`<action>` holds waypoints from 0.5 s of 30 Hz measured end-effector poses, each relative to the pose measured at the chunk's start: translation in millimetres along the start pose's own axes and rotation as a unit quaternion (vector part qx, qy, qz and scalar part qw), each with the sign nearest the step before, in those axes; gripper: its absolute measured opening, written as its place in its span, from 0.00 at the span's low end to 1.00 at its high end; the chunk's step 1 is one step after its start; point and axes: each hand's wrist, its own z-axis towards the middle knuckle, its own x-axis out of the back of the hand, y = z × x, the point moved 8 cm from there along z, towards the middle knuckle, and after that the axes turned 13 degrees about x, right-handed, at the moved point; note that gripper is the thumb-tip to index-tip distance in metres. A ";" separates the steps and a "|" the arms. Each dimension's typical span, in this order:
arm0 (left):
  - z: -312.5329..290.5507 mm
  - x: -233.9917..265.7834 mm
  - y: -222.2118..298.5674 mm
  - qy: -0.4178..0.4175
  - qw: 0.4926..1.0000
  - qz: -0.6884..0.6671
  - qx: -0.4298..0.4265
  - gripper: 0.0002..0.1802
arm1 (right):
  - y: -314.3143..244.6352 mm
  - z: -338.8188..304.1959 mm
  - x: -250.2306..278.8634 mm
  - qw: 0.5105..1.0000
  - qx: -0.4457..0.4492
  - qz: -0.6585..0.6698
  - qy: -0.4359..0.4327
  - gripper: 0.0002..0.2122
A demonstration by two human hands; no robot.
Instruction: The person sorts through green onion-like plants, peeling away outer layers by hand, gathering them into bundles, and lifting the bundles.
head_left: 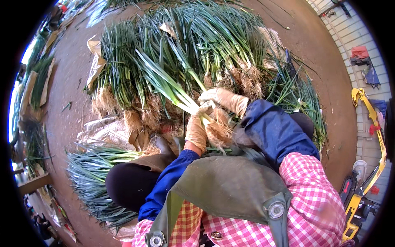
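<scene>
My left hand point(196, 131), in a tan glove, is closed round a small bunch of green onions point(175, 92). Their leaves point up and to the left, and their pale roots point(219, 131) hang out beside the glove toward my lap. Just to the right, my gloved right hand point(226, 99) is closed on the lower end of a single green onion stalk point(191, 71), whose leaves reach up toward the pile. The fingertips of both hands nearly meet; the stalk's root end is hidden. A large heap of green onions point(185, 29) lies in front of me, roots toward me.
Another pile of green onions point(96, 177) lies by my left knee, near crumpled sacking point(105, 128). Loose leaves point(304, 101) lie at the right. A yellow toy-like excavator arm point(376, 131) stands by the tiled wall point(354, 37). More bundles point(41, 78) line the far left.
</scene>
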 end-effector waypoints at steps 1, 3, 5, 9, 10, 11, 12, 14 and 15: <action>9.0 22.0 0.6 0.020 0.999 -0.020 -0.020 0.08 | 5.1 -1.1 -19.5 0.995 0.030 -0.087 -0.027 0.12; 17.3 39.9 -0.8 0.018 1.000 -0.004 -0.007 0.07 | 19.7 2.0 -35.7 0.996 0.017 -0.077 -0.034 0.14; 0.1 38.4 1.1 0.048 0.999 0.019 0.008 0.06 | 24.1 14.4 -48.1 0.997 -0.012 -0.071 -0.039 0.15; -37.9 27.4 11.2 -0.025 0.999 0.001 0.021 0.13 | 13.8 61.5 -71.1 0.983 -0.085 0.152 0.063 0.14; -35.3 13.4 -1.1 -0.017 0.998 0.033 0.046 0.17 | 26.7 73.6 -32.8 0.982 -0.057 0.144 0.110 0.14; -28.4 -6.4 -13.5 -0.032 0.997 0.040 0.064 0.17 | 38.2 78.3 9.3 0.978 -0.028 0.133 0.159 0.14; -35.4 3.5 -4.0 -0.015 0.998 0.034 0.051 0.16 | 36.4 84.7 -8.0 0.975 -0.040 0.145 0.165 0.14; -44.4 2.7 -0.3 -0.032 0.998 0.008 0.049 0.15 | 20.6 78.3 -15.6 0.976 -0.084 0.081 0.182 0.16; -45.7 4.4 -3.1 -0.028 0.998 0.008 0.061 0.14 | 11.9 79.5 0.5 0.948 0.037 -0.238 0.206 0.17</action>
